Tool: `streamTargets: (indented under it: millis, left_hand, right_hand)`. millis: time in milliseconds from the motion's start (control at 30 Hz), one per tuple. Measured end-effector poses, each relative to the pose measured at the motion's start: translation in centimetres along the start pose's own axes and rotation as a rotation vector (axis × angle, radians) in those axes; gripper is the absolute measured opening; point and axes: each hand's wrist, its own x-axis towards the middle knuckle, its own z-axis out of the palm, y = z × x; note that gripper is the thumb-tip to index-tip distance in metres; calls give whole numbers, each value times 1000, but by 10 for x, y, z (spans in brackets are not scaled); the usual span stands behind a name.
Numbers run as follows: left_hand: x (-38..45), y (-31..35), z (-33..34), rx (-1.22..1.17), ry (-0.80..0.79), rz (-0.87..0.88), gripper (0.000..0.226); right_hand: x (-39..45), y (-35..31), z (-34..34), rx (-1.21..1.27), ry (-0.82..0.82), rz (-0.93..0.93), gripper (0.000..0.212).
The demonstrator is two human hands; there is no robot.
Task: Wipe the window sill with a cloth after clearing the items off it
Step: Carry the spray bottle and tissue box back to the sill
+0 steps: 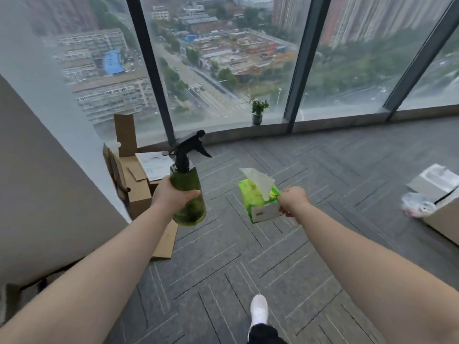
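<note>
The left hand (pixel 173 194) has its fingers (pixel 192 194) wrapped tight around the body of a translucent green plastic spray bottle with a black trigger head (pixel 188 192), held upright above the grey carpet floor (pixel 248 256). The right hand (pixel 293 201) pinches one end of a green-and-white soft tissue pack (pixel 258 202), a white sheet sticking up. Farther off, the grey window sill (pixel 323 122) carries a small potted plant (pixel 258 111).

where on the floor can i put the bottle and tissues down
Bare carpet runs wide between the cardboard boxes on the left and the white box on the right. The left corner by the wall is crowded.
</note>
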Motion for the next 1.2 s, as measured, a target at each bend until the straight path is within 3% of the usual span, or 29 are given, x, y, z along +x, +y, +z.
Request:
streamTargets:
  millis: [133, 533, 767, 967, 1200]
  left_hand:
    - [76, 24, 14, 4, -18, -24, 77]
    - [307, 148, 44, 18, 102, -37, 62]
    - [428, 207, 66, 46, 86, -33, 68]
    - [570, 245, 91, 81, -3, 3, 55]
    - [718, 304, 115, 209, -27, 39, 72]
  right_hand:
    - [78, -28, 9, -16, 9, 11, 14]
    - [318, -180, 8, -19, -75, -31, 20]
    - [432, -246, 1, -8, -30, -6, 22]
    - [536, -297, 4, -90, -1, 25, 24]
    - [650, -370, -3, -185, 48, 70, 13]
